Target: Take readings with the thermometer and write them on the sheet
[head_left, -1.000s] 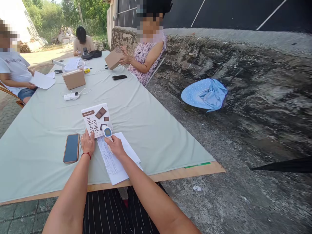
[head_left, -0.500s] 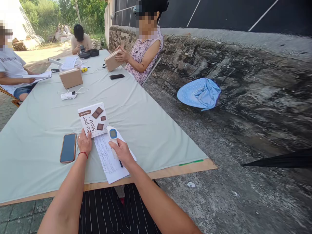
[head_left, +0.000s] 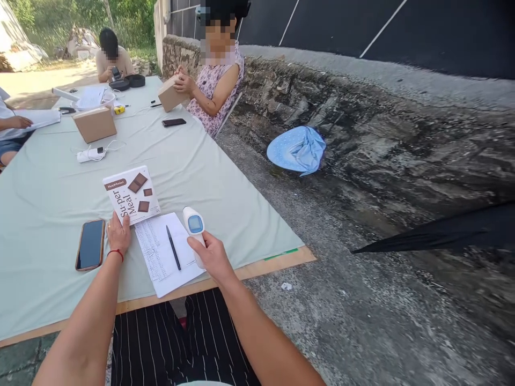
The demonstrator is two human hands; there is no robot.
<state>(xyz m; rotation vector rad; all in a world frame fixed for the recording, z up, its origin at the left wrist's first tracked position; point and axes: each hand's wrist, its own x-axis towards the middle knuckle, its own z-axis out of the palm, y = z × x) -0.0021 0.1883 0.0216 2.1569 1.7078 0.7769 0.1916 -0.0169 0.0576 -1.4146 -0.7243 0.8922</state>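
Observation:
My left hand (head_left: 119, 235) is closed on the lower end of a white box (head_left: 134, 194) printed "Su-per Meal" with brown chocolate pieces. In my right hand (head_left: 212, 255) is a white infrared thermometer (head_left: 193, 221) with a blue-rimmed screen facing me, the fingers wrapped round its handle. The thermometer is over the right edge of a sheet of paper (head_left: 163, 284), apart from the box. Handwriting covers the left part of the sheet, and a black pen (head_left: 174, 247) lies on it. Left of my left hand lies a smartphone (head_left: 90, 244) in an orange-brown case.
A pale green cloth (head_left: 217, 177) covers the table. Farther off are a white device with a cord (head_left: 90, 155), a cardboard box (head_left: 96, 126) and a black phone (head_left: 174, 122). A person (head_left: 213, 88) at the right side holds another cardboard box (head_left: 171, 95). A blue hat (head_left: 287, 150) lies by the stone wall.
My right hand has drawn the thermometer away from the box to the right, uncovering the pen. The view has swung right, and my left hand stays on the box.

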